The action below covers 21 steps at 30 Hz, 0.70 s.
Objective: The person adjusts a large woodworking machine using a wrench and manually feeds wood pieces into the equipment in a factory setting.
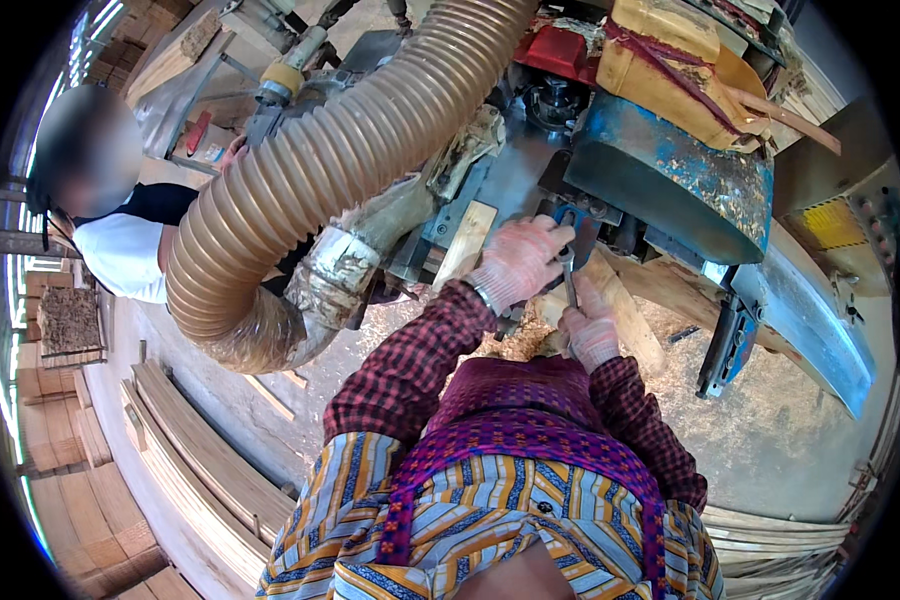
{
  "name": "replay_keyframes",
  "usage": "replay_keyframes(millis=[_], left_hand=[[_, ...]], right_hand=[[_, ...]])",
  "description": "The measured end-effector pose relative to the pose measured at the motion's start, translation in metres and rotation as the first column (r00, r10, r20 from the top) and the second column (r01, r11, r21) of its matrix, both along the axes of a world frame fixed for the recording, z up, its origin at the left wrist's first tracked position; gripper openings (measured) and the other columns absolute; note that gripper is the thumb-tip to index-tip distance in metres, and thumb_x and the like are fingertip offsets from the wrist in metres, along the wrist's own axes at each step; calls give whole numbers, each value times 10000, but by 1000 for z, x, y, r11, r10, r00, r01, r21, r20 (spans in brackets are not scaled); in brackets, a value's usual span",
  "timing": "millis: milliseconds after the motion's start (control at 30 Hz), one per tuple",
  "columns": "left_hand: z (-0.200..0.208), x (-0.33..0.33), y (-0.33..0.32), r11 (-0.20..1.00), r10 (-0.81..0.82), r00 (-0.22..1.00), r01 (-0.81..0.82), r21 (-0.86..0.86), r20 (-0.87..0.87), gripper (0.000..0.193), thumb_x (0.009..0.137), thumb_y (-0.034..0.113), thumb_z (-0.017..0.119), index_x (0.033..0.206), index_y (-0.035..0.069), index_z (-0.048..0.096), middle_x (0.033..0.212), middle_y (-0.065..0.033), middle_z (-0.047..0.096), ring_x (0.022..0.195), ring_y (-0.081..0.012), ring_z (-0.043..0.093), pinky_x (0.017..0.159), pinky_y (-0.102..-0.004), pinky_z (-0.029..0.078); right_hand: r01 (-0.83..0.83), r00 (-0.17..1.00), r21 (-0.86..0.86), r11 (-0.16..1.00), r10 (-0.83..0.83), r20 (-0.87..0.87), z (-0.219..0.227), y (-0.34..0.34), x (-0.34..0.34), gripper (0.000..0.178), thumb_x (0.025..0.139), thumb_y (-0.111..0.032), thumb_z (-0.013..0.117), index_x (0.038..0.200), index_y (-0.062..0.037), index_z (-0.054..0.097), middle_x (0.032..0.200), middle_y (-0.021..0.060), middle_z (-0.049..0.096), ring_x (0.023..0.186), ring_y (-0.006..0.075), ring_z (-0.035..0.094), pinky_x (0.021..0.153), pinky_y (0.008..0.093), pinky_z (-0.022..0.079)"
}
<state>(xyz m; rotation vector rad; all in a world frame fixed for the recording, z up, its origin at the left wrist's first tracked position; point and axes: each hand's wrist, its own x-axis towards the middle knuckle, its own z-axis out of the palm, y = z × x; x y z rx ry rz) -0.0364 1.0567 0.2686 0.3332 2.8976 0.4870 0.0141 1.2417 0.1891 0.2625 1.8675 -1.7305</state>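
Pale work gloves cover both my hands at a woodworking machine. My right hand [591, 332] is closed round the lower end of a slim metal wrench [570, 285], which points up toward the machine. My left hand [522, 262] lies further up and to the left, its fingers curled down by the wrench's upper end, next to a blue machine part [571, 218]. What those fingers grip is hidden. Under and beside my left hand is the grey metal machine bed [515, 165]. A pale wood strip [467, 240] lies just left of that hand.
A thick ribbed hose [320, 155] arches across the left. A dusty blue guard [660, 170] stands at the upper right, with a shiny curved metal chute [820, 315] beyond. Another person [120, 240] is at far left. Stacked boards [210, 460] lie lower left; sawdust covers the floor [750, 420].
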Motion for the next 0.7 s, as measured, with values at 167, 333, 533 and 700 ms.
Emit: replay_keyframes(millis=[167,333,533,700], left_hand=[[-15,-43,8,932,-223,960,261,-253,168,396,860,332,667,1228,187,645,1104,-92,623,1068,-298,621,920,-428,492],[-21,-56,-1,874,-350,920,389,-292,178,318,851,406,650,1106,222,691,1005,-77,632,995,-279,643,888,-424,482],[-27,-65,-12,925,-310,918,351,-145,247,320,847,391,670,1109,216,720,1125,-88,640,1079,-294,653,880,-464,525],[-38,-70,-19,909,-379,897,406,-89,228,288,820,327,695,1088,221,687,1062,-67,605,1030,-276,649,832,-430,532]], right_hand=[[21,997,-37,999,-18,79,0,-10,3,652,944,8,484,1545,-219,375,688,50,580,489,146,556,441,317,464],[95,981,-189,977,-60,183,-2,-24,1,690,961,19,452,1575,-254,298,780,78,619,525,170,576,475,336,510],[335,906,-402,852,-175,384,-7,-42,2,747,980,49,417,1601,-298,188,852,97,613,700,194,601,609,363,550],[335,933,-397,855,-242,266,-19,-52,8,715,984,-6,437,1605,-252,184,875,106,623,704,196,607,644,357,546]])
